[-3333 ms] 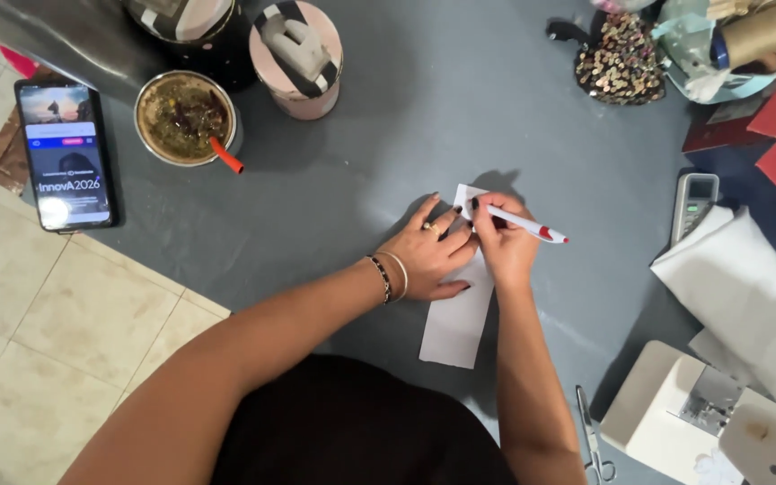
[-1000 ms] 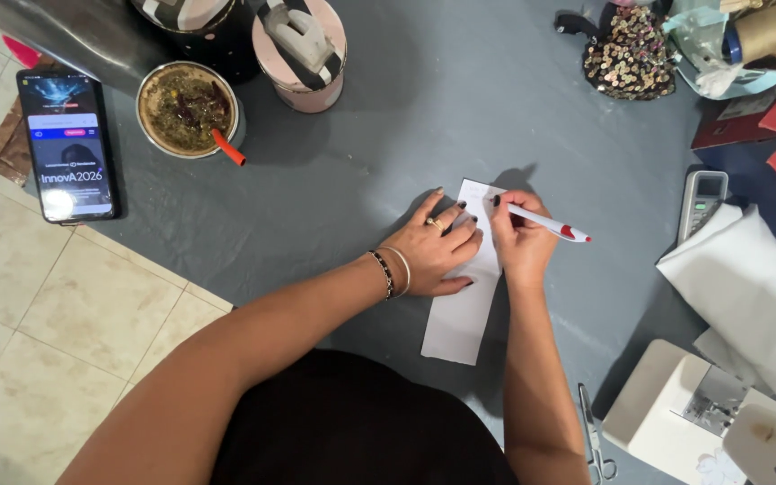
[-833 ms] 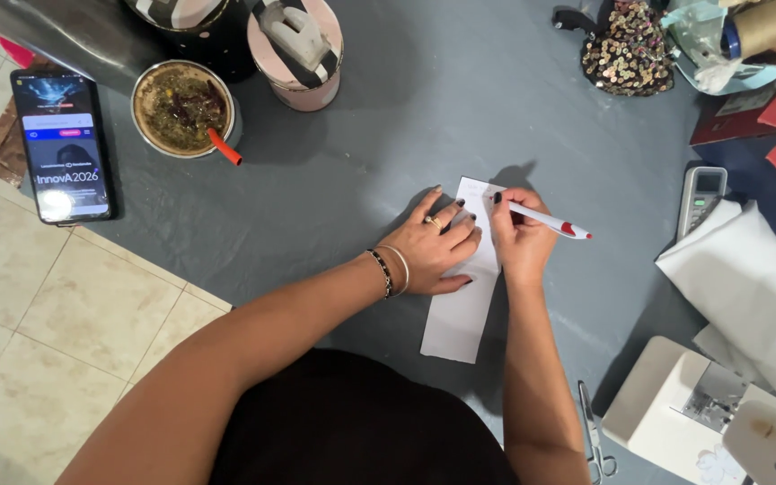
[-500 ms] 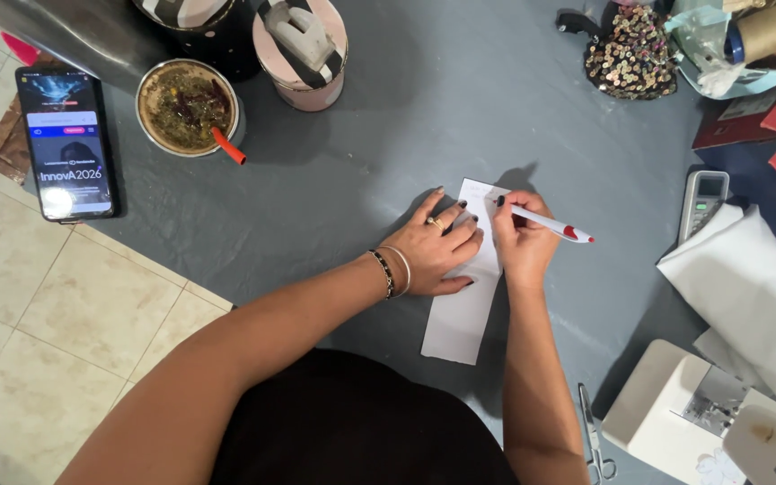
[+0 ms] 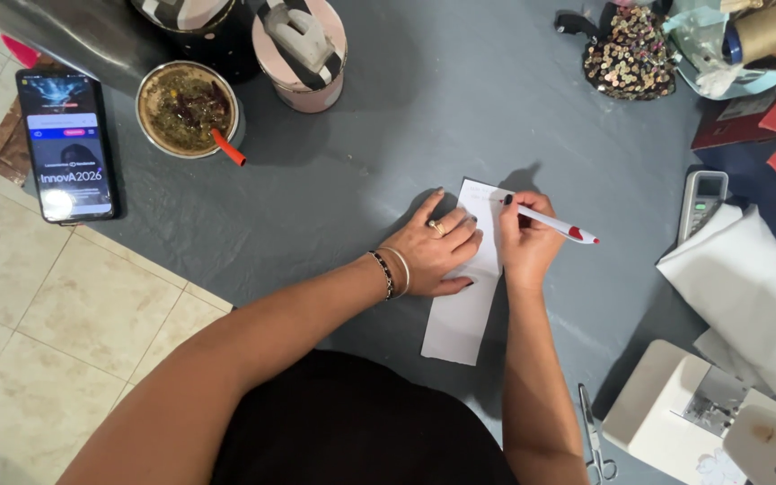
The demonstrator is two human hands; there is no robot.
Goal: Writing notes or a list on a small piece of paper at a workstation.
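Observation:
A narrow white paper strip (image 5: 465, 310) lies on the grey cloth (image 5: 460, 117) in front of me. My left hand (image 5: 437, 247), with a ring and wrist bracelets, presses flat on the strip's left edge. My right hand (image 5: 524, 241) grips a white pen with a red clip (image 5: 557, 223), its dark tip touching the top of the strip. Faint marks show on the paper near the tip.
A phone with a lit screen (image 5: 66, 144) lies at the far left. A cup with a red straw (image 5: 189, 106) and a pink tin (image 5: 300, 47) stand at the back. Beads (image 5: 630, 54), a remote (image 5: 701, 202), white fabric (image 5: 747, 296), scissors (image 5: 593, 440) and a white machine (image 5: 720, 422) crowd the right.
The pen tip has shifted slightly along the top of the paper. My left hand stays pressed on the strip.

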